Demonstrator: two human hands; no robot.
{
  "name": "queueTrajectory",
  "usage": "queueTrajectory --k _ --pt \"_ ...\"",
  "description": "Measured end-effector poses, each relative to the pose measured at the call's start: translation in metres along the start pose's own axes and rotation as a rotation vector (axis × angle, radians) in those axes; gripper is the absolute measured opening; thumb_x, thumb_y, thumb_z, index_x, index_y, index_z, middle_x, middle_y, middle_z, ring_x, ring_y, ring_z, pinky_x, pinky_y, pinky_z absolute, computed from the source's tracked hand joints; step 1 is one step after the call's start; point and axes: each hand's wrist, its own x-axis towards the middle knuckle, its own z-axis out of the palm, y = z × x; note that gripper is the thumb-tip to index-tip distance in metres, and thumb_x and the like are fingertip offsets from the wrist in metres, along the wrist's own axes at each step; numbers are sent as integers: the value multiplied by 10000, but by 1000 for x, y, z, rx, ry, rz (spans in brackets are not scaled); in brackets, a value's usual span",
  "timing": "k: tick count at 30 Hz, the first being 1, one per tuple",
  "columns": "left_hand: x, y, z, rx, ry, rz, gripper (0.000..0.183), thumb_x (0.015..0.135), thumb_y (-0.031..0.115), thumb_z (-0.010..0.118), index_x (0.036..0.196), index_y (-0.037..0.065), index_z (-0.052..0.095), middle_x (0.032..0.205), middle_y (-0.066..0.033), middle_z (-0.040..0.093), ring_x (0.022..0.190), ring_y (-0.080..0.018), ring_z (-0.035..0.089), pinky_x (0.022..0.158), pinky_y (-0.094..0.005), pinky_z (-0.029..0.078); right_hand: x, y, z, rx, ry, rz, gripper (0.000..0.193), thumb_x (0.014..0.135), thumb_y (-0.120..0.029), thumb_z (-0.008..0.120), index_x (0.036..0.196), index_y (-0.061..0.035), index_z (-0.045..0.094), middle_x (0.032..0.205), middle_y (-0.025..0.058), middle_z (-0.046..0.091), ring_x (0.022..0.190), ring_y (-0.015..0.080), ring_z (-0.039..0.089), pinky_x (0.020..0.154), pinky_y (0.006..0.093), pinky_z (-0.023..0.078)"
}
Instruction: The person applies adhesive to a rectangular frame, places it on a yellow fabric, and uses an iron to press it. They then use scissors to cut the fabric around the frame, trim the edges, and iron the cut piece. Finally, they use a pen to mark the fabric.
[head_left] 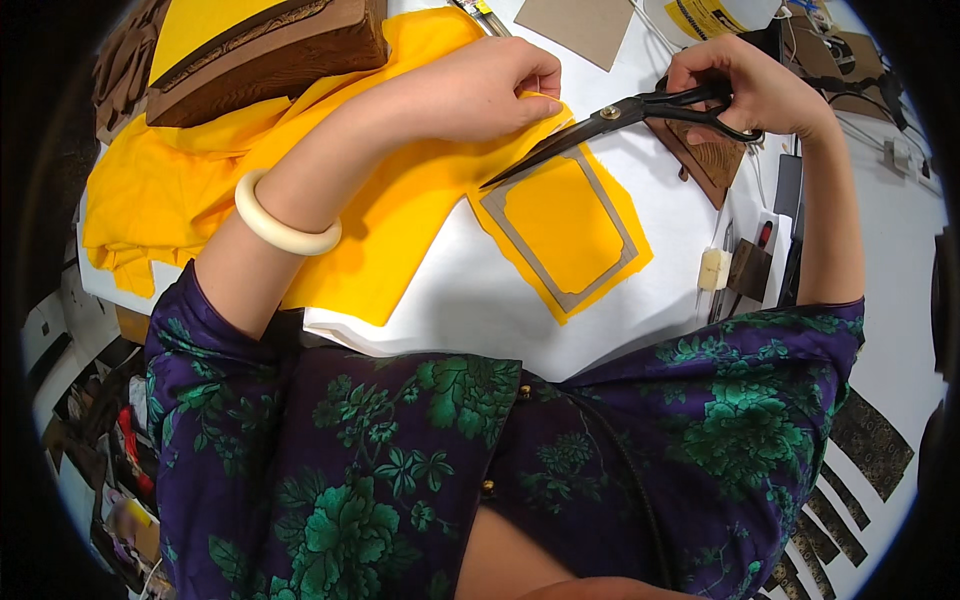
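My left hand pinches the edge of a large sheet of yellow fabric that spreads across the left of the table. Through their loop handles, my right hand grips large black scissors. The blades point down to the left, lying along the border between the large sheet and a smaller yellow piece; they look slightly parted. On that smaller piece rests a thin grey frame-shaped template with notched inner corners. Its top edge lies beside the blades.
A brown block with a yellow top sits on the fabric at back left. Grey board lies at the back. A brown wood-grain piece is under my right hand, with small tools and a cream block nearer. Cables run at right.
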Motion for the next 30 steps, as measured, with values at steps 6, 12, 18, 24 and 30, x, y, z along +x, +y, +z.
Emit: queueTrajectory --k 6,12,18,24,30 --pt "1 0 0 2 -4 22 240 1010 174 630 894 -22 555 690 -18 480 660 -112 409 605 -293 403 1 7 4 0 23 28 412 683 -212 961 895 -58 643 749 -52 530 639 71 455 564 206 347" --pt "0 2 0 -26 -3 18 237 1007 172 631 895 -23 556 691 -25 485 664 -114 413 606 -296 401 2 -10 5 57 -30 -17 421 685 -233 959 891 -52 640 745 -59 526 636 66 453 557 204 348" --pt "-1 2 0 -11 11 35 227 1001 172 636 907 -21 562 700 -29 495 671 -117 420 616 -296 406 6 -16 6 66 -43 2 381 694 -206 952 862 -53 646 734 -72 522 636 59 437 553 204 340" --pt "0 2 -1 -3 -3 19 219 1001 173 634 916 -17 566 710 -30 504 674 -121 424 621 -296 410 9 -18 7 57 -15 19 336 710 -177 943 816 -47 651 709 -59 532 622 66 433 551 205 339" --pt "-1 1 -3 -5 -4 3 230 1005 187 629 919 -17 564 720 -33 506 678 -121 425 620 -297 408 7 -17 10 42 37 -39 327 710 -153 940 787 -44 642 684 -50 517 607 73 433 545 213 328"
